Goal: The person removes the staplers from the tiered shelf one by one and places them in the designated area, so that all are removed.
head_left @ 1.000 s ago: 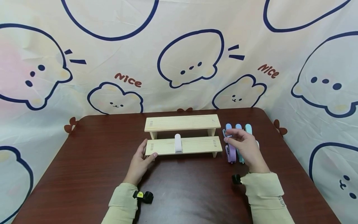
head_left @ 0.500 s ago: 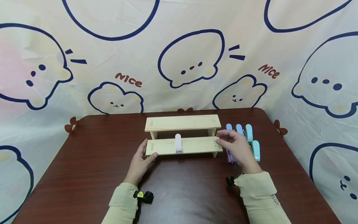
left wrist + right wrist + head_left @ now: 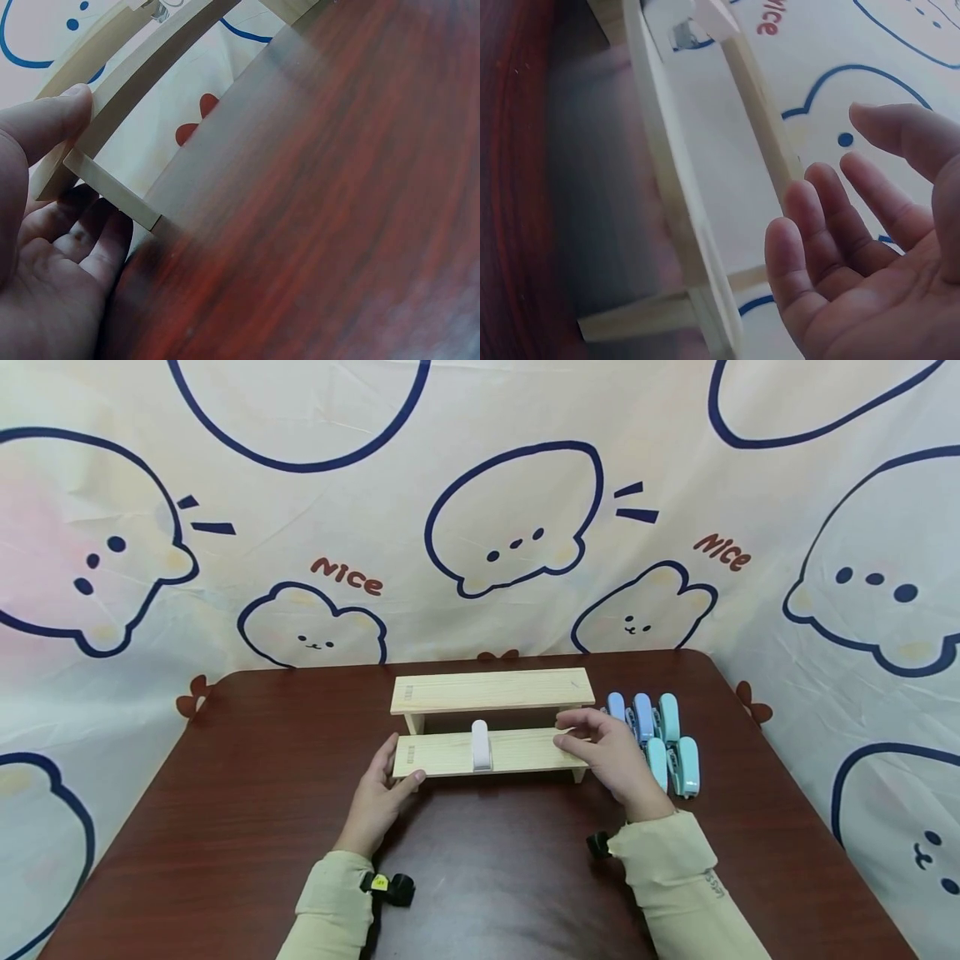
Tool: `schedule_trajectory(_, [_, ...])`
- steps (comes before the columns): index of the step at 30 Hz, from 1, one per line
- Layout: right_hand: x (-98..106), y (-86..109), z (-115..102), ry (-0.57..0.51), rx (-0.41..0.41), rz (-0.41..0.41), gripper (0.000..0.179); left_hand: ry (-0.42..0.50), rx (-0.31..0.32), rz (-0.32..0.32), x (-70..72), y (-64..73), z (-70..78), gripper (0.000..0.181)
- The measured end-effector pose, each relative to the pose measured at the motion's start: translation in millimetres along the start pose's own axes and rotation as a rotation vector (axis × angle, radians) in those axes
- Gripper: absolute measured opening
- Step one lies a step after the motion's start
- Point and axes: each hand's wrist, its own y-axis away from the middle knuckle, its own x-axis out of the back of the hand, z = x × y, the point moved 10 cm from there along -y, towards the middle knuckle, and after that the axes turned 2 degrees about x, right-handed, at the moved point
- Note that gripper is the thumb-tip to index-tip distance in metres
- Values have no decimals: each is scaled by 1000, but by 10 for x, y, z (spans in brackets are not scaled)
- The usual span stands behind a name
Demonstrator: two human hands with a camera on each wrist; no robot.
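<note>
A pale wooden two-step rack has an upper board (image 3: 491,691) behind a lower board (image 3: 528,749). A white stapler (image 3: 480,746) stands near the middle of the lower board. My left hand (image 3: 377,802) grips the lower board's left end, thumb near the front edge; in the left wrist view the other fingers lie by the end leg (image 3: 116,191). Above the lower board's right end is my right hand (image 3: 611,764), which hides part of it. Seen from the right wrist, its fingers (image 3: 829,217) are loosely bent with nothing between them.
Right of the rack, several pastel staplers stand in two rows, among them a blue one (image 3: 642,718), a mint one (image 3: 670,718) and a nearer mint one (image 3: 686,768). The dark brown table (image 3: 210,827) meets a printed cloth (image 3: 510,410) behind it.
My right hand has moved left from over the staplers to over the lower board's right end, uncovering more of the mint staplers. My left hand keeps its grip; rack and white stapler stay put.
</note>
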Motion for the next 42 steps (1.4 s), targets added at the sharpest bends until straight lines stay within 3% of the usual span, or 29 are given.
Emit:
schedule_trajectory(6, [-163, -38, 34, 7, -19, -21, 35, 13, 5, -10, -13, -1, -9, 84])
schedule_trajectory(12, [-379, -86, -6, -13, 26, -54, 32, 3, 4, -8, 4, 4, -4, 85])
schedule_trajectory(19, [-589, -112, -52, -96, 52, -79, 34, 2, 0, -5, 12, 8, -2, 84])
schedule_trajectory(42, [-888, -214, -85, -128, 34, -96, 40, 22, 2, 10, 14, 5, -28, 85])
